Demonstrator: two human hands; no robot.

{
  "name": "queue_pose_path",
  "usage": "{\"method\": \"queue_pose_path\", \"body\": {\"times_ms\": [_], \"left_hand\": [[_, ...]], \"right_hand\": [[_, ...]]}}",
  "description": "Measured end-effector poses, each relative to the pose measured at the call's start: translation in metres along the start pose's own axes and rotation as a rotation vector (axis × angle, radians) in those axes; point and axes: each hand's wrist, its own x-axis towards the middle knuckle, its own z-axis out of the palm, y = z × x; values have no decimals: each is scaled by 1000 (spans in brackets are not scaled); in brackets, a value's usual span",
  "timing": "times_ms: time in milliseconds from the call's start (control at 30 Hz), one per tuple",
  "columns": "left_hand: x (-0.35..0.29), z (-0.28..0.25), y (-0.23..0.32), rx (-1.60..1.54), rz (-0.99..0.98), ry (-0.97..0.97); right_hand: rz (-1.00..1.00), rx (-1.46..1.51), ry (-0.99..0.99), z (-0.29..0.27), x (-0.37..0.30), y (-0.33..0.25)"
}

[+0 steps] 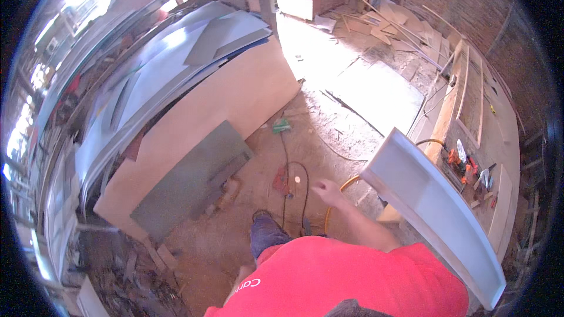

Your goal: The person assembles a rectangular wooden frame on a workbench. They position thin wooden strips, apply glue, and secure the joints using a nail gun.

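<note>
My right hand (329,192) hangs in front of me above the dirt floor, its fingers curled in and nothing visible in them. Just to its right, a long shallow panel with raised edges (435,199) leans or rests beside the workbench, apart from the hand. A small patch of my left hand or forearm (244,272) shows at the left of my red shirt; its fingers are hidden. On the floor near my foot lies a red tool (282,183) with a dark cable. A green object (281,125) lies farther off.
A stack of large sheets (176,41) stands at the left, with a tan board (235,94) and a grey-green board (194,182) leaning on its side. On the right, a workbench (499,123) carries orange tools (455,157). Cables and a yellow hose (348,184) cross the floor. Wood scraps (382,23) lie farther back.
</note>
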Motion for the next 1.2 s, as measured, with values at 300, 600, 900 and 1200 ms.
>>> {"method": "queue_pose_path", "body": {"times_ms": [300, 600, 900, 1200], "left_hand": [[187, -129, 201, 431, 17, -101], [448, -268, 585, 402, 307, 155], [557, -98, 889, 418, 495, 2], [561, 131, 1002, 780, 401, -478]], "right_hand": [[103, 26, 3, 15, 192, -10], [898, -219, -213, 30, 105, 138], [882, -78, -115, -35, 272, 196], [699, -40, 757, -401, 566, 217]]}}
